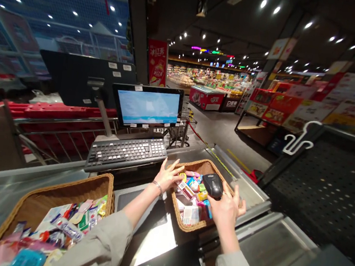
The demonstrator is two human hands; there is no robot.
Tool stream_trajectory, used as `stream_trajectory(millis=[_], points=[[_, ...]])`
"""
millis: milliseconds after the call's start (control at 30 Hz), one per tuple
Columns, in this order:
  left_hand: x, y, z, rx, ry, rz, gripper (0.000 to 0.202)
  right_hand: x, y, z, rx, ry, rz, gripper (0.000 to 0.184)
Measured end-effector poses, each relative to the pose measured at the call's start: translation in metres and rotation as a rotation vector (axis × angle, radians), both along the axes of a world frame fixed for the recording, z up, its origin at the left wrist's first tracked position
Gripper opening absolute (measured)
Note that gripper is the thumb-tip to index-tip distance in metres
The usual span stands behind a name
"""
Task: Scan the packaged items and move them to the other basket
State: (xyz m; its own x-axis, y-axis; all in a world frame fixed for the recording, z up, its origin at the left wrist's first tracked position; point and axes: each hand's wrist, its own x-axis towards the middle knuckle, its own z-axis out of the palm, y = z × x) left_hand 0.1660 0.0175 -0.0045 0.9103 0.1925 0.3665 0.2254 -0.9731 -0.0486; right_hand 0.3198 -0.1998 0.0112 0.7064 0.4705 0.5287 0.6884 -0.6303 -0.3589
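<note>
A black computer mouse [212, 185] is held in my right hand [225, 206], above the right side of a wicker basket [177, 215]. Thumb and some fingers are on the mouse; the others spread outward. My left hand [167, 177] has its fingers spread at the basket's upper left rim and seems to hold nothing. Inside that basket lie small colourful packets [193, 184] and boxes. Beyond my left hand is a black keyboard [127, 151]. Whether the left fingertips touch the rim or a packet, I cannot tell.
A larger wicker basket [109, 183] with toothpaste-like tubes and packets stands at the left. A lit monitor [149, 108] rises behind the keyboard, beside a second dark screen [75, 80]. White hooks [300, 139] hang on a black perforated panel [327, 187] at the right.
</note>
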Motion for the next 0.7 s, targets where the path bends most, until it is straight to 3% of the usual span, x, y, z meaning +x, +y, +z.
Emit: stream_trajectory(millis=[533,700], points=[[0.045,-0.009,-0.032,-0.09,0.138,-0.081,0.04,0.026,-0.01,-0.012,0.003,0.088,-0.08,0.043],[0.044,-0.014,-0.029,-0.113,0.079,-0.034,0.034,0.028,-0.009,-0.013,-0.007,0.101,-0.079,0.043]])
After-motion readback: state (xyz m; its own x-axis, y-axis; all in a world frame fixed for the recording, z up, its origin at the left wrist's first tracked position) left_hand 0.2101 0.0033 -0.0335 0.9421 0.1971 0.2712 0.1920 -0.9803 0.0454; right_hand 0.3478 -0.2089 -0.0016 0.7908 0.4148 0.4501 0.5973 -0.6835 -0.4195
